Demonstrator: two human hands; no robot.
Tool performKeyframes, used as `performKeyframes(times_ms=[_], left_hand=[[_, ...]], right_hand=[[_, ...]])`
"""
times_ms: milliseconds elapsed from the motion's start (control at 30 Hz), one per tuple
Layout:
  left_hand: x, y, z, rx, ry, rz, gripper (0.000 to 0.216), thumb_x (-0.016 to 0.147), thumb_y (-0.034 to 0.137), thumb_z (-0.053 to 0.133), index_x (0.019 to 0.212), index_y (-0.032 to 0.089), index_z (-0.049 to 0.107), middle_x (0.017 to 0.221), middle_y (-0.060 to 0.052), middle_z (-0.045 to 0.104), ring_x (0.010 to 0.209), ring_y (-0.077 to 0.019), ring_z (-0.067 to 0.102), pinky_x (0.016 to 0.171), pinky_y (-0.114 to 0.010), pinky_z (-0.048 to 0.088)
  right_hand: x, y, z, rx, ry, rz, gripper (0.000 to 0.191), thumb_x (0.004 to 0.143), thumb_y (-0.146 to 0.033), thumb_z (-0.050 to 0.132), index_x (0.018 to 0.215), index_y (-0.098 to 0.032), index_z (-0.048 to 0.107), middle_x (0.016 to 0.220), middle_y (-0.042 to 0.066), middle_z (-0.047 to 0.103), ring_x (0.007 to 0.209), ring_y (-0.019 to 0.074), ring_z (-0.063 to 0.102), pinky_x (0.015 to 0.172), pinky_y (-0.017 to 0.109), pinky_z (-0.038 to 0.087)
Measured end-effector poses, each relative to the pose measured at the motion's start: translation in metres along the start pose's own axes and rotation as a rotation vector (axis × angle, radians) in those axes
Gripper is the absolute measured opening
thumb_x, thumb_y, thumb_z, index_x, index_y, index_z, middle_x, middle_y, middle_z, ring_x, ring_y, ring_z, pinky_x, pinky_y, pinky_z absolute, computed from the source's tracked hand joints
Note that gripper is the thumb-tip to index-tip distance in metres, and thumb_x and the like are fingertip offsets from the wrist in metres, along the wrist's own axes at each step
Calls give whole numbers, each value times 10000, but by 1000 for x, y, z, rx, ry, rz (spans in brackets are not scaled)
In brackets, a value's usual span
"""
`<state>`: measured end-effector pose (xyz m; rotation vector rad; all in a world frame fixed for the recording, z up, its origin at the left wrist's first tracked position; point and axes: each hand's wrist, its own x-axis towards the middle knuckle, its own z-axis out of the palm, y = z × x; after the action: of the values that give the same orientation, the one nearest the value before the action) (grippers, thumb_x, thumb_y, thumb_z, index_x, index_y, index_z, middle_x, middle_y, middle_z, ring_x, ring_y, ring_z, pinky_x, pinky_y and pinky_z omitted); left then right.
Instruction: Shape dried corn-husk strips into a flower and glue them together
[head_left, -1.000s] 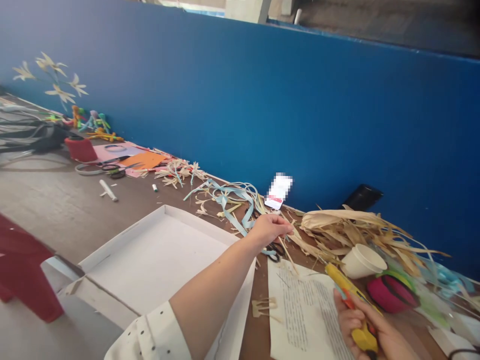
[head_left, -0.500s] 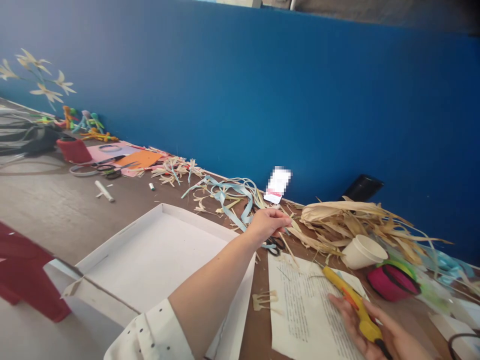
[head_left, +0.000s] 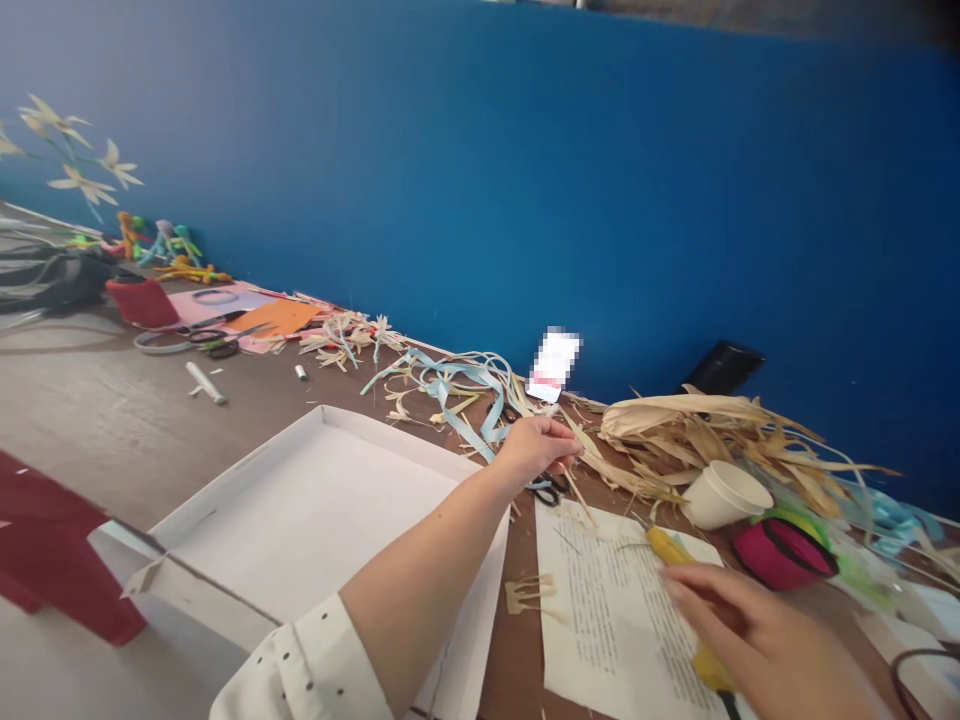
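Note:
My left hand [head_left: 541, 445] is raised over the back of the table, thumb and forefinger pinched together; whatever is between them is too small to make out. Black-handled scissors [head_left: 550, 488] lie just below it, beside pale-blue ribbon [head_left: 457, 405]. My right hand [head_left: 757, 625], back upward and a little blurred, curls over a yellow soldering iron [head_left: 673, 546] with a thin metal tip and black cord. Its fingers hide the middle of the handle. Under the iron lies a printed sheet [head_left: 592, 620], with a small pale comb-shaped strip [head_left: 525, 594] at its left edge.
A white shallow box [head_left: 300, 520] sits left of my forearm. Dried corn husks [head_left: 675, 430], a white cup [head_left: 727, 495] and a magenta roll [head_left: 785, 552] stand at right. A lit phone [head_left: 553, 368] leans on the blue wall. Scissors and coloured paper [head_left: 277, 318] lie far left.
My right hand has turned from palm-up beside the soldering iron to back-up over it, and the iron's cord end has swung slightly left. My left hand stays pinched in the same place.

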<state>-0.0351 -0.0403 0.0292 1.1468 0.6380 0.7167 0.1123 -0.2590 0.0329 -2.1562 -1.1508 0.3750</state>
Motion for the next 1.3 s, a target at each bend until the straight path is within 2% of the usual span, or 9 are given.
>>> performKeyframes(times_ms=[100, 233, 367, 667, 833, 933, 1033, 1133, 1300], left_hand=[[1, 1, -1, 9, 5, -3, 201, 632, 164, 744, 721, 115, 569, 643, -27, 636, 517, -67, 550, 461, -168, 434], [2, 3, -3, 26, 19, -21, 257, 610, 205, 767, 701, 128, 539, 637, -21, 634, 528, -75, 558, 459, -167, 427], [4, 2, -3, 78, -3, -5, 259, 595, 209, 774, 714, 133, 557, 599, 5, 609, 533, -77, 556, 478, -171, 429], [5, -4, -3, 192, 4, 67, 156, 639, 172, 700, 737, 139, 582, 577, 11, 588, 489, -73, 517, 444, -170, 392], [7, -4, -3, 204, 21, 58, 156, 637, 194, 695, 749, 144, 597, 593, 14, 587, 495, -70, 506, 453, -173, 390], [5, -2, -3, 185, 19, 57, 165, 630, 207, 701, 755, 143, 613, 579, 17, 577, 499, -71, 502, 454, -172, 381], [2, 1, -2, 133, -13, 45, 183, 624, 240, 713, 747, 133, 629, 584, 4, 582, 516, -76, 508, 467, -178, 387], [-2, 2, -1, 40, -79, 45, 241, 627, 315, 719, 752, 126, 637, 663, -26, 621, 548, -76, 517, 468, -175, 377], [-2, 2, -2, -22, -157, 60, 333, 578, 383, 757, 760, 128, 644, 656, -15, 599, 541, -67, 494, 459, -172, 356]], right_hand=[[26, -47, 36, -352, -179, -187, 189, 795, -387, 515, 813, -286, 673, 887, 11, 667, 774, 209, 596, 684, 316, 415], [54, -63, 63, -595, -178, -188, 228, 813, -309, 437, 850, -253, 655, 896, 50, 652, 806, 231, 596, 649, 322, 367], [68, -60, 70, -636, -189, -162, 199, 780, -309, 476, 859, -232, 642, 862, 65, 666, 811, 248, 603, 626, 314, 346], [73, -62, 86, -652, -182, -142, 133, 724, -268, 485, 698, -228, 609, 737, 77, 645, 716, 255, 594, 561, 309, 300], [79, -58, 72, -590, -169, -145, 139, 715, -249, 477, 656, -218, 600, 674, 47, 624, 657, 206, 570, 557, 287, 315], [79, -56, 53, -304, -143, -95, 171, 745, -330, 509, 662, -213, 603, 597, 3, 581, 570, 158, 516, 533, 265, 336], [75, -59, 40, 325, -99, 49, 248, 703, -438, 629, 732, -191, 615, 511, -39, 488, 479, 114, 417, 471, 238, 327], [69, -66, 36, 790, -78, 115, 322, 609, -400, 759, 790, -171, 622, 564, -45, 497, 500, 75, 403, 458, 187, 339], [65, -75, 34, 989, -85, 124, 338, 583, -332, 803, 820, -165, 628, 596, -39, 496, 514, 71, 426, 429, 165, 366]])
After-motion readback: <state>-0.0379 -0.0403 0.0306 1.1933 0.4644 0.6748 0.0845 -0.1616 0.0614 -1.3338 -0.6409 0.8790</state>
